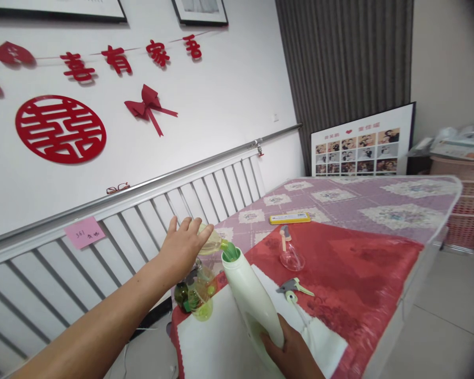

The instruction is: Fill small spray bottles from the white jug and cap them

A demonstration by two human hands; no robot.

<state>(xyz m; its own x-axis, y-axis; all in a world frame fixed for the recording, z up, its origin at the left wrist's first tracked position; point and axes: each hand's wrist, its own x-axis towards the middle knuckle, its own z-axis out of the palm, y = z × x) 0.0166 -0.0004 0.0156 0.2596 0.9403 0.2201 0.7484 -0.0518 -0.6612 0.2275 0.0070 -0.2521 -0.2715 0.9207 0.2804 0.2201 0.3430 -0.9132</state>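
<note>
My left hand [185, 245] grips a small clear bottle of yellowish liquid [213, 244], tipped on its side with its mouth at the green opening [231, 253] of a tall white plastic bottle [253, 302]. My right hand [294, 355] holds that white bottle near its base, tilted toward the small one. Below my left hand stand two more small bottles [197, 295], one dark green and one yellowish. A white cloth [217, 342] lies under them on the red table cover [359, 273].
A clear spray bottle body [291, 255] and its detached grey trigger head [294, 288] lie on the red cover. A yellow flat box [290, 218] lies farther back on the purple patterned cover. A white slatted rail [150, 210] runs along the left wall. Pink baskets [468, 210] stand at right.
</note>
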